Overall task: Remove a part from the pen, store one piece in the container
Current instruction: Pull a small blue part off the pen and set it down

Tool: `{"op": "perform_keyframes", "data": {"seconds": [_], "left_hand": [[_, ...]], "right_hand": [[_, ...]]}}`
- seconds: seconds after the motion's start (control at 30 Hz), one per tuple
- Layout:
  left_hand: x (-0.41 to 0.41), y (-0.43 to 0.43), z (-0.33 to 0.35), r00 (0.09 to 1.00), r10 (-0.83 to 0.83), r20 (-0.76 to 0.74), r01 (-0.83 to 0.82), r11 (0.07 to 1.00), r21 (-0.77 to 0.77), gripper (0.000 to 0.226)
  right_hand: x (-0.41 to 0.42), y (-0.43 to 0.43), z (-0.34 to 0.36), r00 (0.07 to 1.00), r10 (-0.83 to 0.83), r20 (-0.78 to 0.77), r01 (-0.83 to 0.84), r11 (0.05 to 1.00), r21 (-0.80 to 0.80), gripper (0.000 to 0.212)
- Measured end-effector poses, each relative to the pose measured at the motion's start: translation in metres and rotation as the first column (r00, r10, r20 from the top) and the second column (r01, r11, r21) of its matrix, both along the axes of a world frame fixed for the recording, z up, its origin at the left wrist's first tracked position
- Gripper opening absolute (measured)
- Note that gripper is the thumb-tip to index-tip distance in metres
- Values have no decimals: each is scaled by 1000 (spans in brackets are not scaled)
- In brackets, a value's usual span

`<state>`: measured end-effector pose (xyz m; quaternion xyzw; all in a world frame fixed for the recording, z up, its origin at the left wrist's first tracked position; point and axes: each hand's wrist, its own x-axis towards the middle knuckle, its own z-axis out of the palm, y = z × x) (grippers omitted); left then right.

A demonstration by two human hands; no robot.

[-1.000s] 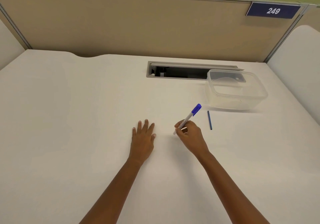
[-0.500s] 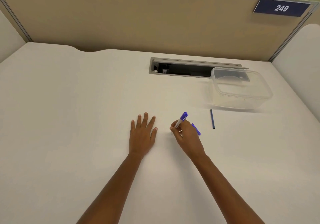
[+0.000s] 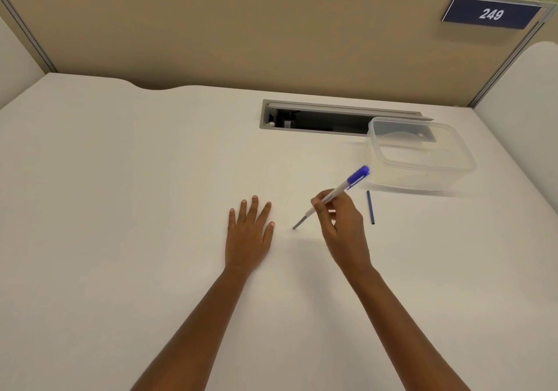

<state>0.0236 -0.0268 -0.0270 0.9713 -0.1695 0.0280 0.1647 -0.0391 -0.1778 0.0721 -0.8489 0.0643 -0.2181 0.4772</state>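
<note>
1. White desk (image 3: pixel 120 239) spreading wide from the near edge, bearing everything in view.
2. Lying flat and palm-down near the middle, fingers spread, gripping nothing: left hand (image 3: pixel 250 233).
3. Pinching the pen (image 3: pixel 332 195) at mid-barrel just to the right, fingers closed round it: right hand (image 3: pixel 341 227). Tilting with the grey tip low and left, just over or touching the desk, and the purple cap (image 3: pixel 357 176) high and far-right.
4. Resting loose on the desk right of that hand, apart from it: thin dark blue rod (image 3: pixel 370 208), possibly a refill, though hard telling.
5. Sitting farther right, lidless and seemingly empty: clear plastic container (image 3: pixel 422 167), partly overlapping the cable slot (image 3: pixel 317 120).
6. Judging handling: light, stiff, smooth plastic, likely slipping under a loose pinch; gripping the barrel firmly in one hand and the cap or tip section in the other, pulling straight along the axis, seeming safest.
</note>
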Motion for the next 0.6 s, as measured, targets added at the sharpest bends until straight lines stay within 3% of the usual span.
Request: {"op": "perform_keyframes", "data": {"seconds": [0.13, 0.27, 0.4, 0.6], "left_hand": [[0, 0, 0, 1000, 5, -5, -5, 1000, -17, 48], [0, 0, -1, 1000, 8, -16, -7, 1000, 9, 49], [0, 0, -1, 1000, 9, -19, -9, 1000, 0, 49], [0, 0, 0, 1000, 3, 6, -3, 1000, -19, 47]], "right_hand": [[10, -3, 26, 1000, 2, -2, -2, 998, 67, 5], [16, -5, 35, 999, -5, -35, 6, 1000, 29, 14], [22, -10, 21, 970, -6, -242, -22, 993, -112, 29], [21, -18, -16, 889, -80, -451, -67, 951, -302, 26]]}}
